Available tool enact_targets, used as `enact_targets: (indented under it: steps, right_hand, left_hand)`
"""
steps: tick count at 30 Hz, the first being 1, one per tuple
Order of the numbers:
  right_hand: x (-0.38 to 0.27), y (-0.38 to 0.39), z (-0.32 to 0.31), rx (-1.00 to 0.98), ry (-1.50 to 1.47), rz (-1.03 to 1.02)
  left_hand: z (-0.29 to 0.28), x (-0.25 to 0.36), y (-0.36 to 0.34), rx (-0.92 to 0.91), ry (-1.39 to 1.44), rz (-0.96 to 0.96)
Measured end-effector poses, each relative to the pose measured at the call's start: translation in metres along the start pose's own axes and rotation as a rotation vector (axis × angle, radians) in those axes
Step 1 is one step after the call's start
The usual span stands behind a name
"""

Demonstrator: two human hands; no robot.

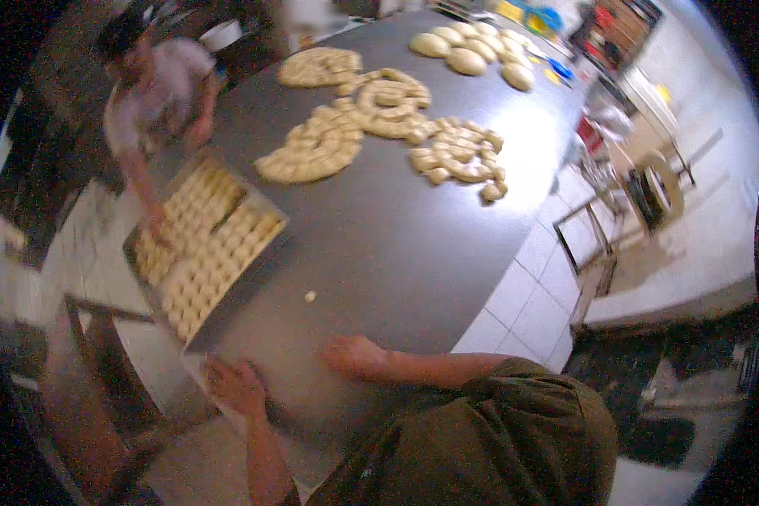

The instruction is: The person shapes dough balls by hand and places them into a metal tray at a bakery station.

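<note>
My left hand point(238, 386) rests at the table's near left edge, just below a metal tray point(192, 333) filled with rows of small pale dough balls point(232, 253); its fingers are apart and it holds nothing visible. My right hand point(351, 357) lies low on the steel table point(396, 270), right of the tray, with fingers curled under; whatever is beneath them is hidden. A single small dough piece point(310, 296) sits above my right hand. Farther up lie coils of cut dough pieces point(308, 148), point(455, 152) and several large smooth oval dough pieces point(466, 61).
A co-worker point(156, 101) stands at the left side of the table, one hand point(156, 223) reaching into the tray. Coloured plastic items point(544, 21) sit at the far end. A chair-like frame and stacked items point(616, 194) stand on the tiled floor at right.
</note>
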State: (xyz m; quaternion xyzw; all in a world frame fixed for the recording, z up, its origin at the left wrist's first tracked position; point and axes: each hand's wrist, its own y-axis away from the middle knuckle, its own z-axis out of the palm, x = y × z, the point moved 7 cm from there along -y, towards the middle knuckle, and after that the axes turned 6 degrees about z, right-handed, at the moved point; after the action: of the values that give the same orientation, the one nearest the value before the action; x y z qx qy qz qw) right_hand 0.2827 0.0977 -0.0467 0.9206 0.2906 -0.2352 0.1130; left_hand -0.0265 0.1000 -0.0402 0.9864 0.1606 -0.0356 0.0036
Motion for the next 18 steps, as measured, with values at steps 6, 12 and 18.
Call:
enact_targets:
  steps: [6,12,18]
  right_hand:
    - [0.261,0.104,-0.209,0.626,0.018,0.887]
    - [0.373,0.137,-0.270,0.718,-0.010,1.032]
    - [0.032,0.034,-0.129,0.436,-0.718,0.054]
  left_hand:
    - [-0.002,-0.012,0.002,0.018,-0.135,-0.019]
    - [0.010,-0.015,-0.009,0.103,-0.056,0.030]
    - [-0.009,0.163,0.049,-0.140,1.616,-0.112]
